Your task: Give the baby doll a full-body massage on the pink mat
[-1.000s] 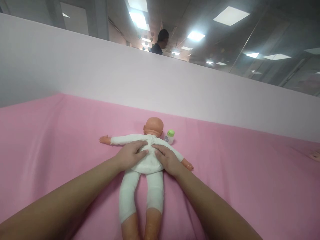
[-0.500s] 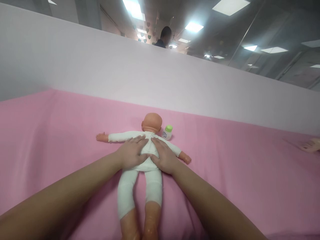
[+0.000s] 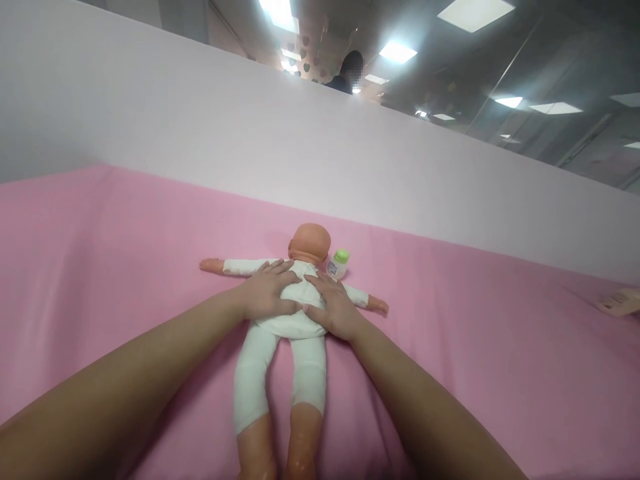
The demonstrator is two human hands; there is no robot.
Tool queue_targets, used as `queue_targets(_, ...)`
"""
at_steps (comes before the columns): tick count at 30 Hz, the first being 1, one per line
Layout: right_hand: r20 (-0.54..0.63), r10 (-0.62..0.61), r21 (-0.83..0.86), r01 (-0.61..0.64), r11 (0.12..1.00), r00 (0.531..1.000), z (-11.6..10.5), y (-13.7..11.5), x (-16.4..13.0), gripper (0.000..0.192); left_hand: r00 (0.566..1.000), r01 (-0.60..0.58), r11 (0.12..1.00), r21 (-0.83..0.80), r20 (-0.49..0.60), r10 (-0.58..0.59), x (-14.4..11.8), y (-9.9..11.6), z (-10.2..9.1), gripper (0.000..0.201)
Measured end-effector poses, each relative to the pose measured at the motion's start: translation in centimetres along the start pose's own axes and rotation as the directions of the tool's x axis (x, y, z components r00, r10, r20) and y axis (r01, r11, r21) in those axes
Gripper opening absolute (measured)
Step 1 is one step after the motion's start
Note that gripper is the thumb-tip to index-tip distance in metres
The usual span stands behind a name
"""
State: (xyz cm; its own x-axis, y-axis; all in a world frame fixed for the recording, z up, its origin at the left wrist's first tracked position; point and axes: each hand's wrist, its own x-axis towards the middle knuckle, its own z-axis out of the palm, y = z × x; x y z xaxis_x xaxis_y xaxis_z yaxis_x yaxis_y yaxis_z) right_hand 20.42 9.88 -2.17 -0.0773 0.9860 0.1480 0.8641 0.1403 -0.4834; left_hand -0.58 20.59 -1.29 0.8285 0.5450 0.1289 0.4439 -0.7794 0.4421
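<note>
A baby doll (image 3: 295, 323) in a white cloth body lies face down, its arms spread and its legs toward me. My left hand (image 3: 270, 292) rests flat on the left side of its back, fingers extended. On the right side of the back lies my right hand (image 3: 335, 305), also flat with the fingers stretched out. Both thumbs point inward and nearly meet over the lower back. Beside the doll's head and right shoulder stands a small clear bottle (image 3: 338, 265) with a green cap, close to my right fingertips.
A pink sheet (image 3: 475, 347) covers the surface under the doll. Behind it rises a white panel (image 3: 240, 140), with a person (image 3: 345, 72) partly visible beyond. At the far right edge, part of a blurred skin-toned object (image 3: 620, 302) shows.
Both hands have slid slightly outward across the doll's back toward its sides. The doll's arms have shifted a little, and the camera view has moved slightly.
</note>
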Motion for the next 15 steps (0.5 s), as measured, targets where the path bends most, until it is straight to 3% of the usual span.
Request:
queue_targets(6, -0.071, -0.013, 0.107, 0.021, 0.994, 0.997, -0.2, 0.1, -0.8, 0.074, 0.972, 0.076, 0.983, -0.169, -0.209, -0.111, -1.0, 0.1, 0.2, 0.054)
queue_targets(9, -0.142, 0.036, 0.12, -0.019, 0.993, 0.989, -0.4, 0.0, -1.3, 0.069, 0.937, 0.203, 0.975, -0.095, -0.272, -0.222, -2.0, 0.8, -0.7, 0.05)
queue_targets(12, -0.25, 0.092, 0.075, -0.075, 0.994, 0.964, -0.3, -0.3, -1.6, 0.056, 0.882, 0.403, 0.914, -0.037, -0.251, -0.399, -2.5, 1.1, -1.6, 0.055)
queue_targets(15, -0.263, 0.123, 0.038, -0.117, 0.992, 0.957, 0.1, -0.9, -1.6, 0.049, 0.831, 0.526, 0.845, -0.095, -0.152, -0.535, -2.3, 0.5, -1.8, 0.071)
